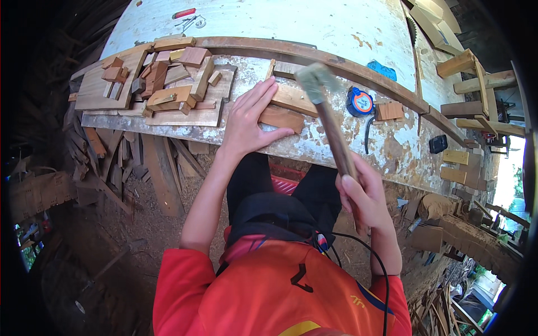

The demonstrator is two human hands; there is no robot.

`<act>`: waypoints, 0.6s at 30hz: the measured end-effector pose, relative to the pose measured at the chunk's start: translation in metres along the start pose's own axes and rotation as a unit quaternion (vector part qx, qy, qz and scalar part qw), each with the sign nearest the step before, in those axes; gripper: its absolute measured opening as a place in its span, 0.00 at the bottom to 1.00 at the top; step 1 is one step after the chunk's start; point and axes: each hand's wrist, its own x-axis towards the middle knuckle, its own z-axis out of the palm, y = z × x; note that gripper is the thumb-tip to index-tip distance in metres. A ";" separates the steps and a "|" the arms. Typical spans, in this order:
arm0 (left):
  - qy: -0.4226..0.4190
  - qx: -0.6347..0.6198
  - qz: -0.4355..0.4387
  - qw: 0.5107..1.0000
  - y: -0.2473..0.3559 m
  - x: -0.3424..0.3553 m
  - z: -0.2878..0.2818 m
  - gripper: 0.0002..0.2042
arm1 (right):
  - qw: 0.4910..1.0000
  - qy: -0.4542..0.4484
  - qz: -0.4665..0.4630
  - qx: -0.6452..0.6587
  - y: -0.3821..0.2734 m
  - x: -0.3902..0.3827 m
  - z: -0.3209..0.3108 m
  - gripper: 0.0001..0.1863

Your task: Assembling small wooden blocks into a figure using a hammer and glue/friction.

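Note:
My left hand (pixel 250 119) presses on short wooden pieces at the bench's front edge, thumb along a reddish-brown block (pixel 280 117) and fingertips by a paler batten (pixel 294 99) behind it. My right hand (pixel 361 193) grips the brown handle of a hammer (pixel 338 134), whose blurred head is raised over the bench, right of my left hand. A blue-and-orange tape measure (pixel 359 102) lies behind the handle, beside a small wooden block (pixel 388 111) and a dark, narrow strip (pixel 369 134).
A long brown rail (pixel 336 61) crosses the scuffed white bench (pixel 395 151). Piled offcuts (pixel 157 78) lie at left. A blue packet (pixel 381 70), a black box (pixel 437 144) and wooden frames (pixel 471 78) are at right; scrap timber (pixel 159 168) leans below the bench.

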 end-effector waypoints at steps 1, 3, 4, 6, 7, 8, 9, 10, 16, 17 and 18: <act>-0.001 0.001 0.002 1.000 0.000 0.000 0.000 0.51 | 1.000 0.001 -0.002 0.002 -0.001 0.002 -0.002 0.31; 0.007 0.007 0.003 1.000 0.001 -0.001 -0.001 0.51 | 0.994 0.016 0.104 0.013 -0.012 0.005 -0.001 0.33; 0.007 0.009 0.002 1.000 -0.001 -0.001 -0.003 0.51 | 0.994 0.014 0.104 0.014 -0.014 0.004 0.002 0.33; -0.021 0.012 -0.023 0.999 0.001 -0.002 -0.007 0.51 | 0.999 0.021 -0.018 -0.016 -0.018 -0.007 0.012 0.38; -0.027 0.025 -0.029 0.999 0.004 -0.003 -0.008 0.51 | 0.999 0.006 -0.045 0.007 -0.015 -0.011 0.012 0.38; -0.026 0.025 -0.027 0.999 0.004 -0.001 -0.007 0.51 | 0.999 0.006 -0.047 0.008 -0.006 -0.008 0.008 0.38; -0.028 0.015 -0.022 0.999 0.003 0.000 -0.005 0.51 | 0.998 -0.001 -0.062 -0.008 0.006 -0.004 0.003 0.38; -0.030 0.004 -0.017 0.999 0.002 0.000 -0.004 0.51 | 0.997 -0.009 -0.076 -0.023 0.012 -0.002 0.000 0.39; -0.017 0.032 -0.017 0.999 0.003 -0.005 -0.005 0.51 | 1.000 0.012 0.017 -0.003 -0.007 -0.005 0.008 0.32; -0.017 0.026 -0.024 0.999 0.004 -0.004 -0.006 0.51 | 1.000 0.013 0.018 -0.002 -0.003 -0.005 0.006 0.32; -0.017 0.026 -0.024 0.999 0.005 -0.004 -0.006 0.51 | 0.999 -0.007 -0.032 0.011 0.005 -0.004 0.004 0.32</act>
